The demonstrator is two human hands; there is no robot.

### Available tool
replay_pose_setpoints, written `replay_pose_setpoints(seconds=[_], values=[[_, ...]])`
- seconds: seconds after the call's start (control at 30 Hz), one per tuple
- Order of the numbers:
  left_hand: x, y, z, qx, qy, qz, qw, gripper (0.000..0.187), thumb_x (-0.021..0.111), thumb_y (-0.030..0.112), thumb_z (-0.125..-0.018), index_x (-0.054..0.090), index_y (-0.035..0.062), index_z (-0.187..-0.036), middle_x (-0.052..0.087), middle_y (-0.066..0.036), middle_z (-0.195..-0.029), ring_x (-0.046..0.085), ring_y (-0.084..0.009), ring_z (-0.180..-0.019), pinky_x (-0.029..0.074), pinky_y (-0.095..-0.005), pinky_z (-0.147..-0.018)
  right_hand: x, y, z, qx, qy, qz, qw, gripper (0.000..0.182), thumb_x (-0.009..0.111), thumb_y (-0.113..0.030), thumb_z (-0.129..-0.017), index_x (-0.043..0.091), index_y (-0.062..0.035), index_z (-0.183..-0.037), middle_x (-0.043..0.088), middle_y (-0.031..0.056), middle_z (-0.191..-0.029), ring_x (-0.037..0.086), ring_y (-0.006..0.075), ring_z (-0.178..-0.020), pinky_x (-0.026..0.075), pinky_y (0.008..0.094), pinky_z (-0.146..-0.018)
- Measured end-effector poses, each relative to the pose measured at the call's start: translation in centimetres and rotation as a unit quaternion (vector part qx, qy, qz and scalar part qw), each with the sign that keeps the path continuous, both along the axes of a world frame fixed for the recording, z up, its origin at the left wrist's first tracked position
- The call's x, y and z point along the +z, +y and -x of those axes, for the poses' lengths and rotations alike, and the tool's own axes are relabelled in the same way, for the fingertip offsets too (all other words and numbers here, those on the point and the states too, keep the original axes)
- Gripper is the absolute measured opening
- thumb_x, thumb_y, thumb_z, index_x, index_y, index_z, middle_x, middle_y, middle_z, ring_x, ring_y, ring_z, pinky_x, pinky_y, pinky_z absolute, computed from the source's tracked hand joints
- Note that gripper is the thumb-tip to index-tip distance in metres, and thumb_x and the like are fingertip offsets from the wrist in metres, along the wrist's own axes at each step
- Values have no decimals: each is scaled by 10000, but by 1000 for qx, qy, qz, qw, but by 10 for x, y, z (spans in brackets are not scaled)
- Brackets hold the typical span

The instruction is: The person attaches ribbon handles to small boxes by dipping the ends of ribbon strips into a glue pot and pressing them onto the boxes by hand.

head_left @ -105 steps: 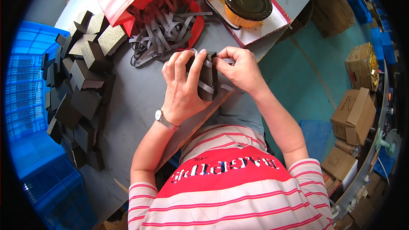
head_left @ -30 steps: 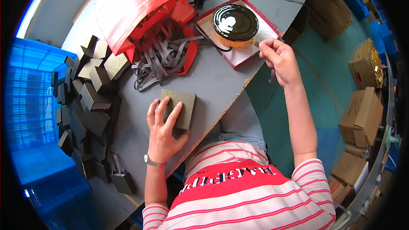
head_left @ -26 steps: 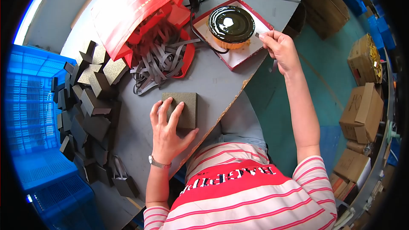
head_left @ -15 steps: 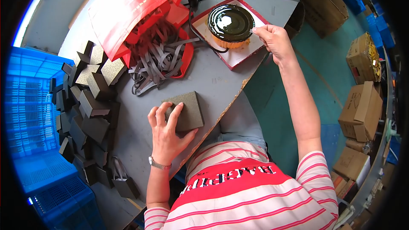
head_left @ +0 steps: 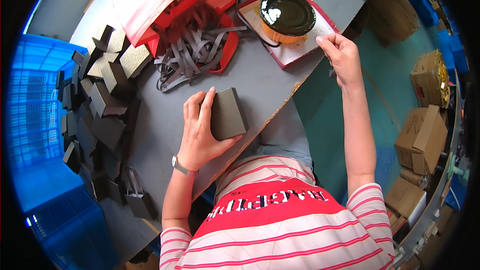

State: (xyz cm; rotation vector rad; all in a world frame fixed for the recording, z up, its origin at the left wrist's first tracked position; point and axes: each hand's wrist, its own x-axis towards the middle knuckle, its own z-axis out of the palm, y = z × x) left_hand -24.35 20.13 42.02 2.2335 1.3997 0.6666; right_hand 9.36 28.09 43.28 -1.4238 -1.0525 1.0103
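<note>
A dark grey-brown box lies on the grey table near its front edge. My left hand grips it from the left, with fingers along its far left edge and the thumb at its near edge. My right hand is raised to the right of a round black dish holding glossy dark liquid. Its thumb and index finger are pinched together; what they hold, if anything, is too small to make out. The dish sits on an orange fluted base inside a shallow red-rimmed box lid.
Grey ribbons spill from a red bag at the back. Several dark boxes are heaped at the left, beside blue plastic crates. A small box with ribbon handles lies near the front. Cartons line the floor at right.
My right hand has drawn slightly away from the black dish. My left hand has shifted from over the box's top to around its left side. The camera view has moved a little.
</note>
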Motion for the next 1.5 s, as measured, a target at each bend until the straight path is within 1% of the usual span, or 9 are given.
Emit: replay_pose_setpoints(seconds=[0.13, 0.23, 0.33, 0.47, 0.6, 0.67, 1.0, 1.2, 1.5], values=[[0, 6, 2, -42, -25, -36, 998, 973, 837, 163, -541, 453, 70, -1430, 432, -155, -1343, 375, -383, -1294, 353, -468, -1093, -3, -34, 35, 180, 127, 65, 973, 107, 718, -165, -916, 671, -75, -883, 564, -60, -716, 425, 6, -595, 321, 176, -512], [15, 9, 1, -95, 101, 24, 990, 960, 815, 231, -573, 450, 98, -1451, 355, -175, -1483, 243, -432, -1426, 277, -510, -1138, -24, -47, 61, 220, 227, 80, 945, 112, 709, -175, -929, 649, -83, -904, 615, -25, -818, 480, 16, -627, 370, 169, -535], [20, -3, -6, -19, 113, 5, 993, 1149, 882, 425, -581, 332, -2, -1494, 309, -262, -1517, 240, -464, -1431, 250, -554, -1132, -35, -57, 88, 226, 192, 80, 952, 129, 650, -183, -968, 612, -72, -915, 677, 92, -1119, 584, 40, -733, 469, 183, -616], [8, -14, -31, 108, 124, 50, 985, 1213, 860, 490, -614, 254, -78, -1498, 344, -279, -1497, 371, -439, -1363, 309, -520, -1106, -43, -70, 103, 227, 246, 103, 937, 131, 644, -195, -977, 614, -70, -954, 681, 83, -1114, 595, 46, -748, 479, 205, -639], [14, -1, -27, -19, 88, 28, 996, 1091, 792, 253, -586, 277, -43, -1502, 394, -257, -1444, 407, -396, -1329, 281, -480, -1120, -47, -71, 92, 173, 327, 90, 925, 150, 663, -200, -967, 615, -59, -971, 665, 78, -1032, 580, 54, -728, 455, 203, -641], [21, 2, -16, -72, 65, 17, 995, 1084, 793, 229, -576, 290, -20, -1503, 388, -229, -1448, 404, -389, -1322, 273, -495, -1119, -46, -72, 79, 255, 350, 105, 895, 154, 682, -191, -953, 610, -55, -957, 643, 44, -970, 543, 56, -708, 428, 201, -627], [5, -3, -15, -100, 3, -41, 994, 1109, 787, 190, -477, 361, 44, -1491, 430, -150, -1456, 419, -365, -1297, 276, -488, -1107, -21, -84, 98, 328, 71, 134, 932, 153, 732, -125, -880, 624, -25, -839, 597, -39, -765, 510, 27, -692, 432, 218, -618], [4, -3, -16, -110, 12, -56, 992, 1113, 800, 204, -463, 376, 47, -1480, 434, -136, -1460, 426, -356, -1285, 281, -487, -1102, -26, -79, 98, 363, -22, 125, 923, 157, 735, -107, -841, 634, 6, -800, 615, 2, -723, 534, 55, -674, 452, 240, -608], [4, -3, -18, -116, 10, -63, 991, 1088, 796, 195, -466, 398, 46, -1468, 455, -132, -1440, 443, -347, -1259, 300, -477, -1079, -19, -82, 103, 340, -113, 122, 926, 232, 681, -202, -762, 685, 24, -813, 685, 145, -732, 668, 223, -675, 514, 352, -664]])
